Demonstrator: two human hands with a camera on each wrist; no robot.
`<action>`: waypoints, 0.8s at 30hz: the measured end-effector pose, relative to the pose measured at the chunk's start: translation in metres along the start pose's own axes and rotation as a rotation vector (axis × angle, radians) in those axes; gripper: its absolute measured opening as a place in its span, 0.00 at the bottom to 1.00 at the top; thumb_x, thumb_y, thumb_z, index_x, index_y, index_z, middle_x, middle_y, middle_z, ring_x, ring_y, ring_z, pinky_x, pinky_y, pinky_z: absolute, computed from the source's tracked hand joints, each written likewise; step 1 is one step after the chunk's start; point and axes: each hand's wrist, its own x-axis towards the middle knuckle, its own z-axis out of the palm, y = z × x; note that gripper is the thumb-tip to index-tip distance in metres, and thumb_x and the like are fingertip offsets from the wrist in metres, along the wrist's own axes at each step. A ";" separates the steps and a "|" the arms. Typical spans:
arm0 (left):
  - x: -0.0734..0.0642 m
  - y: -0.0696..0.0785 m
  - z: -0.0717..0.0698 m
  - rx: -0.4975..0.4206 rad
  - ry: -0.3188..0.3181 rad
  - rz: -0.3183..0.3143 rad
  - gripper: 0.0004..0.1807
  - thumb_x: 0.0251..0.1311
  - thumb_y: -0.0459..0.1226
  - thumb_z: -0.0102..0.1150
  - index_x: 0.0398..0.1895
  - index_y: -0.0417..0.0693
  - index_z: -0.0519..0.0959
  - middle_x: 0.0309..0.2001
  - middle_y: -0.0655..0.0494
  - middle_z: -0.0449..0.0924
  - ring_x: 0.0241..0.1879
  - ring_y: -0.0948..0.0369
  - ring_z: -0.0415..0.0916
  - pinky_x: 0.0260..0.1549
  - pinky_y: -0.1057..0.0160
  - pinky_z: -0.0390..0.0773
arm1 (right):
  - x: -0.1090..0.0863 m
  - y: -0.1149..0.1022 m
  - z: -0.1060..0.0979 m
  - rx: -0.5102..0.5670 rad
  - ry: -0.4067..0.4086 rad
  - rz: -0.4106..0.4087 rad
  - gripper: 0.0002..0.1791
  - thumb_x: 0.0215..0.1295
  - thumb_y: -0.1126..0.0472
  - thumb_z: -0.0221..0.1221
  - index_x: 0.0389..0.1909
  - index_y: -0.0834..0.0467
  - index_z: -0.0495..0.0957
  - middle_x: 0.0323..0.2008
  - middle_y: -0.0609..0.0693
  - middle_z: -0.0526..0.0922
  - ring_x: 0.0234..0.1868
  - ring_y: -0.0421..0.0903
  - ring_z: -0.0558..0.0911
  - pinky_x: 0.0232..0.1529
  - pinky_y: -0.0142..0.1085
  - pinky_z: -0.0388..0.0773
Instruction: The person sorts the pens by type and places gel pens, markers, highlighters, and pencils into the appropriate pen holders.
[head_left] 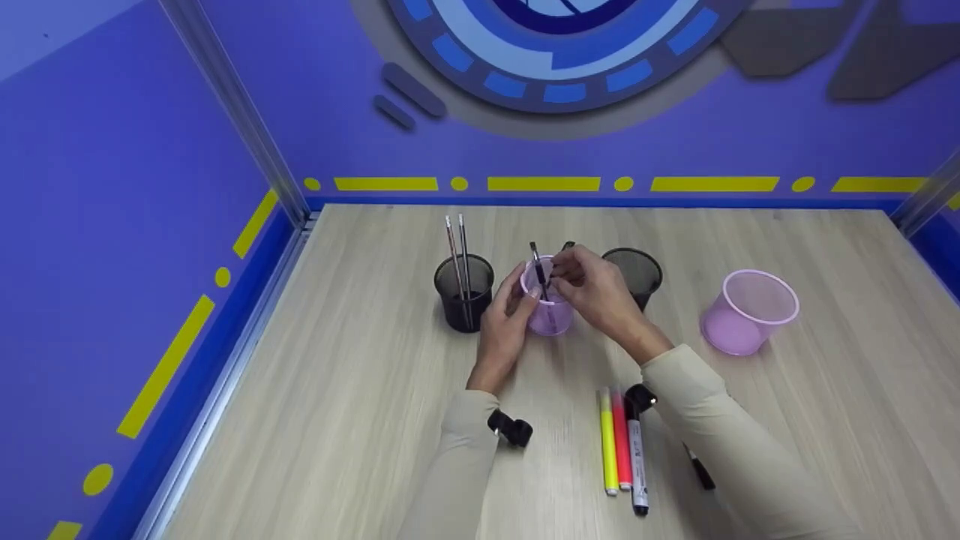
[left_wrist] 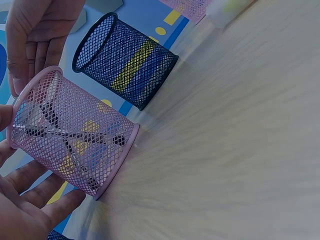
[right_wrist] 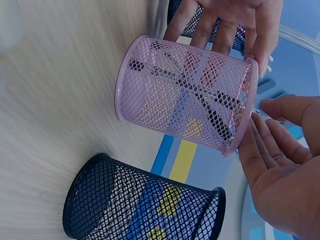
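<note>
My left hand [head_left: 504,330] holds a pink mesh pen cup [head_left: 550,322] from its left side, thumb by the rim and fingers spread along the wall. Inside the cup two black-and-clear pens [right_wrist: 187,82] lean across each other. The top of one pen [head_left: 534,255] sticks out over the rim. At the right side of the cup's mouth, my right hand [head_left: 600,292] pinches the other pen near its upper end, which the fingers partly hide. In the right wrist view, the right thumb and fingertips meet right at the rim.
Left of the pink cup stands a black mesh cup [head_left: 463,311] with two pencils [head_left: 463,255]. Another black mesh cup [head_left: 637,274] is behind the right hand. A second pink cup [head_left: 739,330] sits farther right. A yellow marker [head_left: 608,450], red marker [head_left: 621,442] and black-capped marker [head_left: 637,465] lie in front.
</note>
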 end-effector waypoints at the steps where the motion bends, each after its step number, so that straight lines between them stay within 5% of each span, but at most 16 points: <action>1: 0.000 0.000 0.000 -0.003 -0.001 0.000 0.31 0.76 0.46 0.61 0.79 0.54 0.71 0.70 0.54 0.78 0.67 0.60 0.76 0.68 0.59 0.73 | 0.000 0.000 0.000 0.002 -0.002 0.003 0.15 0.69 0.74 0.66 0.55 0.68 0.79 0.45 0.58 0.87 0.46 0.52 0.86 0.51 0.47 0.85; 24: 0.000 -0.001 0.000 -0.012 -0.002 0.013 0.30 0.77 0.44 0.60 0.79 0.53 0.71 0.70 0.52 0.78 0.68 0.58 0.75 0.70 0.57 0.71 | -0.003 -0.002 -0.013 0.090 0.054 -0.021 0.12 0.76 0.67 0.63 0.55 0.66 0.82 0.49 0.56 0.87 0.50 0.52 0.86 0.53 0.50 0.85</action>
